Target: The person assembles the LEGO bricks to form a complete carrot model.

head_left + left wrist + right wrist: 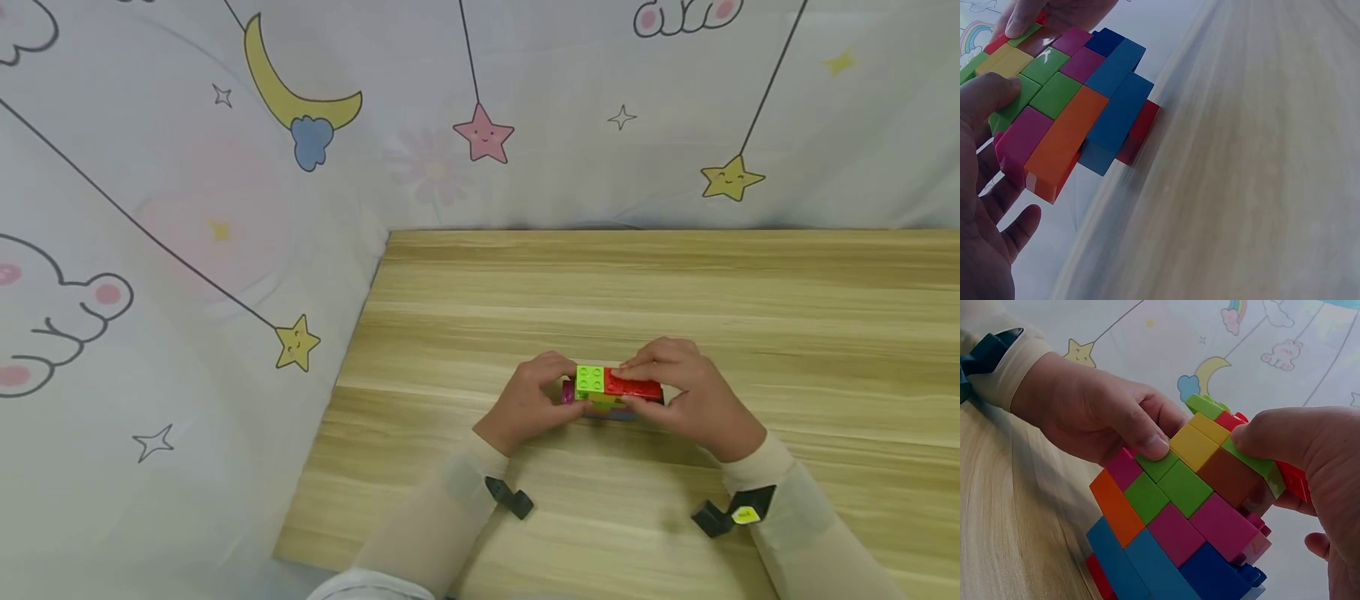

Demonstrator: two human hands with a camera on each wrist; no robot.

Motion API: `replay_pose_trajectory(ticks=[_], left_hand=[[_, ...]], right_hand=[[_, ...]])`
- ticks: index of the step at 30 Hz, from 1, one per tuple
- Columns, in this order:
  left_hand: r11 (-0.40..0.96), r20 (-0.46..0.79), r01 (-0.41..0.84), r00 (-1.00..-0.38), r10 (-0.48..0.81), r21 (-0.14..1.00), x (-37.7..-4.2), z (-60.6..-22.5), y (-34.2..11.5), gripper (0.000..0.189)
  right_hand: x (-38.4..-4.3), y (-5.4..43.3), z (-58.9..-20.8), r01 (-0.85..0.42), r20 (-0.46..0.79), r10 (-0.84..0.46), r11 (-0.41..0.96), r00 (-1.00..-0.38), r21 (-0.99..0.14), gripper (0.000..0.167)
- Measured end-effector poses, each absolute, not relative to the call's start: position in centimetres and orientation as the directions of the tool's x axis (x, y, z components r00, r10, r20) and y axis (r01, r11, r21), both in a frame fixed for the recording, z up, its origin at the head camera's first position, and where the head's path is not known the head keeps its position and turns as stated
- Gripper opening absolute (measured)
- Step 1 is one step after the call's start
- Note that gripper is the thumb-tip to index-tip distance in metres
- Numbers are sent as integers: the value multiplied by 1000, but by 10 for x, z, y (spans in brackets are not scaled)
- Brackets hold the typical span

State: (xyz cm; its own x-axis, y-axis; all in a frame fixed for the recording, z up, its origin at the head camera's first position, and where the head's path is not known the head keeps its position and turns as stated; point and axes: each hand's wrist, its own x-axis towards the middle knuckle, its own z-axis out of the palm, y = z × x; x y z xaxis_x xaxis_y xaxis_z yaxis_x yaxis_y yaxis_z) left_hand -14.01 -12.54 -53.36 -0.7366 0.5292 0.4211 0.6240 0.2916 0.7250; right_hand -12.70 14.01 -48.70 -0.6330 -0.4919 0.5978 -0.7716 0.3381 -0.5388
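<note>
A toy-brick wall (pixel 1179 512) of stacked coloured bricks stands on the table between the two hands. Its bottom shows a red brick (pixel 1140 132), with blue, orange, pink, green, brown and yellow ones above. My left hand (pixel 532 404) holds the wall's left end, thumb on a green brick (pixel 1159 467) of the near face and fingers behind. At the upper right, my right hand (pixel 701 404) pinches a red brick (pixel 636 388) on the top row, its thumb against the near side. Beside that brick on top sits a light green brick (pixel 590 379) with bare studs.
The wood-grain table (pixel 487 292) ends at the left and meets a pale curtain (pixel 562 75) printed with stars and a moon at the back. Black wrist mounts (pixel 510 498) are strapped over both sleeves.
</note>
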Motion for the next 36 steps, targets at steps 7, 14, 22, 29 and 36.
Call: replay_pose_trajectory(ticks=[7,14,22,29,36], left_hand=[[327,423,635,-738,526,700,-139,-533,-124,31],[357,421,643,-737,528,678,-137,-529,-124,34],[416,419,618,-773,477,667,-131,-522,-138,53],[435,345,539,-824,449,721,-121,-526,-145,51],[395,108,258,-925,364,881,-120,-535,-134,39]], right_hand=[[-126,140,-491,-715,540,-471,401,-697,-573,59],[-118,145,-493,-642,484,-424,456,-765,-616,65],[-107,173,-488,-593,484,-344,464,-805,-658,69],[-94,181,-506,-535,422,-328,511,-845,-673,62],[-94,169,-535,-326,194,-285,554,-939,-766,44]])
